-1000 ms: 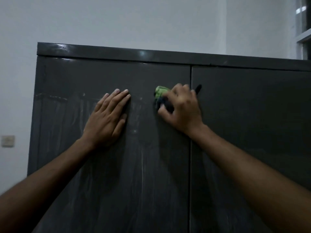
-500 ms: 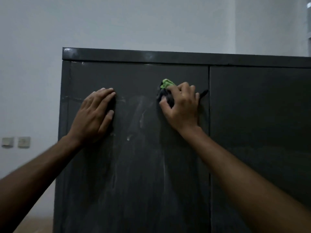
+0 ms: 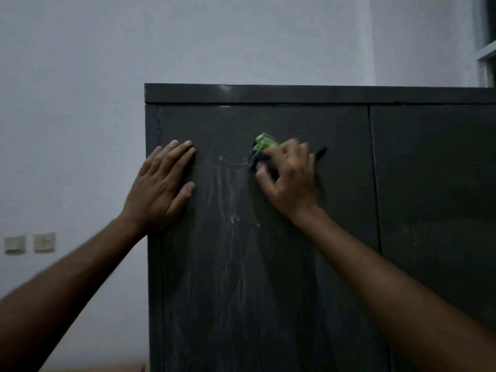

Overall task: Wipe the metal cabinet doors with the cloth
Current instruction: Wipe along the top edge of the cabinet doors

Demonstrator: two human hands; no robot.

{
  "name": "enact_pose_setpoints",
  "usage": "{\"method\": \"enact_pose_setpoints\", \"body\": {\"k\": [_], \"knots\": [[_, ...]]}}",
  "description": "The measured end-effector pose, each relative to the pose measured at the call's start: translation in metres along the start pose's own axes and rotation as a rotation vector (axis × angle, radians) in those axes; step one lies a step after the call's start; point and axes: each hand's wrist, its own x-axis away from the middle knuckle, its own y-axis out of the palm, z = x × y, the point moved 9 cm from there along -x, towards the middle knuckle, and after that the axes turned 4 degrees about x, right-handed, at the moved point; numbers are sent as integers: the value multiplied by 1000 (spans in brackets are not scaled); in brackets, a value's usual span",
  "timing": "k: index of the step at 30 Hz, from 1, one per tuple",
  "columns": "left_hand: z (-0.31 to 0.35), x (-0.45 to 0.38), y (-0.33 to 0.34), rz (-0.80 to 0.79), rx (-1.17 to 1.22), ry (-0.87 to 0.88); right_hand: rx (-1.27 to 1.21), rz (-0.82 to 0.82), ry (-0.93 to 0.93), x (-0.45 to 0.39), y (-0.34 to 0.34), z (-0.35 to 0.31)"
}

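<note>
A dark grey metal cabinet fills the middle and right of the view, with a left door (image 3: 241, 264) and a right door (image 3: 434, 210) meeting at a vertical seam. Pale streaks run down the left door. My left hand (image 3: 161, 189) presses flat, fingers straight, on the left door near its left edge. My right hand (image 3: 288, 178) grips a bunched green and dark cloth (image 3: 264, 145) against the upper part of the left door. Most of the cloth is hidden under my fingers.
A pale wall stands behind and to the left of the cabinet, with two wall switches (image 3: 29, 242) low on the left. A window frame (image 3: 487, 57) shows at the top right. The cabinet's top edge (image 3: 295, 93) runs across above my hands.
The view has swung left, so the cabinet sits further right in frame. My right hand with the cloth has shifted left across the left door, away from the seam. My left hand stays flat near the door's left edge.
</note>
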Motion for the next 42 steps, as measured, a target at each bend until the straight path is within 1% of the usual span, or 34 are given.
{"method": "enact_pose_setpoints", "body": {"k": [2,3,4,5,6,7,9,10,11,12,13,15,16,17,18,19,20,23,24,25,26,28,29,30,31,32,33,35,36,37,38,39,41,42], "knots": [[-1,0,1,9,20,6,-57,-148,-341,44,10,-44],[-2,0,1,12,30,8,-61,-228,-495,68,10,-54],[-3,0,1,16,42,8,-46,-284,-602,83,9,-53],[-4,0,2,22,55,6,-27,-298,-633,84,7,-44],[-5,1,2,30,68,2,1,-266,-574,73,5,-30],[-5,1,1,37,82,-2,27,-201,-439,53,3,-14],[-6,1,0,48,113,-12,59,-37,-46,6,-4,11],[-7,2,0,50,132,-19,50,19,104,-7,-3,11],[-7,2,-1,53,150,-26,43,46,173,-12,2,-1],[-7,2,-2,60,167,-30,31,42,153,-9,8,-23],[-7,3,-3,72,181,-32,7,0,62,3,15,-50],[-8,6,-6,108,200,-47,-49,-163,-277,49,28,-100],[-10,8,-7,128,209,-69,-61,-241,-448,74,29,-114],[-13,10,-7,141,225,-102,-49,-288,-571,91,28,-115],[-18,12,-7,146,247,-141,-31,-293,-620,92,25,-106],[-23,15,-7,138,271,-176,0,-259,-580,80,24,-91],[-26,17,-6,122,289,-194,26,-196,-465,58,21,-75],[-30,22,-8,78,285,-143,55,8,55,-13,14,-42],[-32,22,-10,63,274,-112,43,31,143,-22,17,-51],[-35,22,-11,43,258,-78,27,25,141,-21,24,-70],[-37,23,-12,24,241,-47,0,-21,60,-11,33,-94],[-42,23,-15,4,223,1,-58,-168,-286,33,45,-142],[-44,24,-17,2,236,12,-69,-245,-465,58,46,-153],[-46,25,-19,1,264,16,-59,-299,-588,73,44,-152],[-48,25,-22,0,299,13,-46,-307,-633,75,43,-142],[-49,26,-24,2,331,3,-28,-277,-587,63,41,-128],[-51,27,-27,8,357,-11,-11,-219,-469,42,40,-114],[-56,28,-31,27,430,-68,21,-66,-127,-9,35,-92],[-58,27,-33,34,488,-111,20,-25,-6,-24,36,-94],[-61,26,-34,34,548,-147,4,-9,42,-29,41,-107],[-62,26,-34,28,602,-167,-21,-29,17,-25,49,-125],[-62,25,-33,22,649,-173,-53,-84,-71,-11,57,-146],[-63,25,-33,12,715,-170,-105,-226,-385,36,66,-182],[-64,26,-32,2,727,-168,-113,-308,-542,59,65,-188]]}}
